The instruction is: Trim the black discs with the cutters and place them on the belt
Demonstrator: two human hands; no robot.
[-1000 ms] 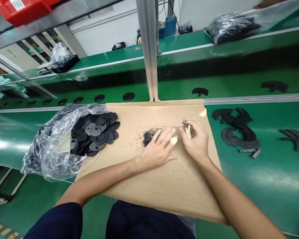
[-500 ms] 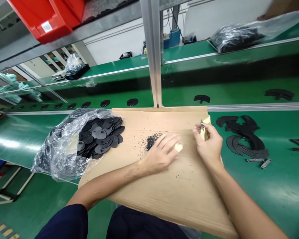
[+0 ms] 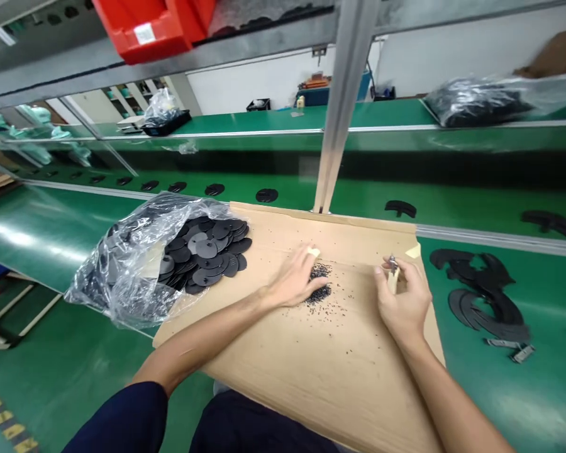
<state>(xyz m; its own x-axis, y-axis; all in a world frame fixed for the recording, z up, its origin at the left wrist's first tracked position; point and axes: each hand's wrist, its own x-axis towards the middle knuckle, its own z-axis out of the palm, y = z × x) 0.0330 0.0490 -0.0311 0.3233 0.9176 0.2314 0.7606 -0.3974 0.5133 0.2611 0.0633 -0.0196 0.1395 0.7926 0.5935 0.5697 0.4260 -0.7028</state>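
Far left, crumpled clear plastic bag [image 3: 122,277] on the green table [image 3: 51,340], spilling matte black slotted discs [image 3: 207,258] onto a creased cardboard sheet [image 3: 339,384]. Left hand [image 3: 293,280] has moved from right of the pile onto it: fingers bunched, tips at the black granules [image 3: 319,284], which now lie in a longer, thinner patch with loose specks around. Can't tell if it grips anything; cream bit [image 3: 314,251] at the fingertips. Right hand [image 3: 402,299] stays closed on small cream-handled cutters [image 3: 393,275], metal tip up. Far right, irregular black cut pieces [image 3: 481,302] lie heaped on the table, off the cardboard.
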